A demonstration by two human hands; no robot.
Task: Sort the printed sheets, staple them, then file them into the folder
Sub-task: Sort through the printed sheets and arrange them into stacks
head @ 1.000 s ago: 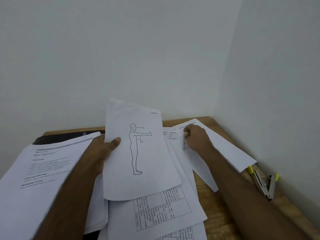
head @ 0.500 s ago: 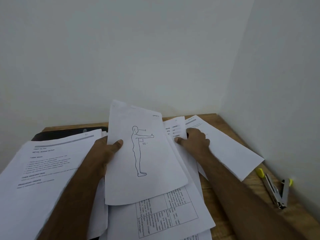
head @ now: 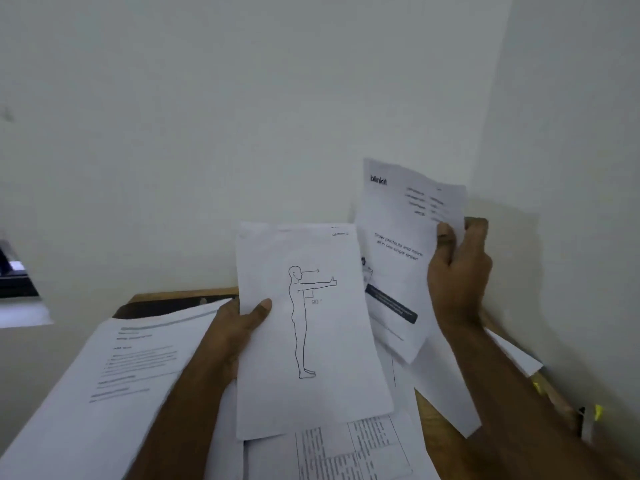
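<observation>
A sheet printed with a standing figure drawing (head: pixel 311 327) is held up by the left hand (head: pixel 239 327), the thumb pressed on its left edge. A sheet headed "blinkit" (head: pixel 398 251) is gripped at its right edge by the right hand (head: pixel 457 275) and raised beside the first sheet. Below them, more printed sheets are spread over the wooden bench (head: pixel 433 420): a text page (head: pixel 114 372) at left and a table page (head: pixel 349 448) at the bottom. A yellow-tipped stapler (head: pixel 588 420) is seen at the right wall, blurred.
</observation>
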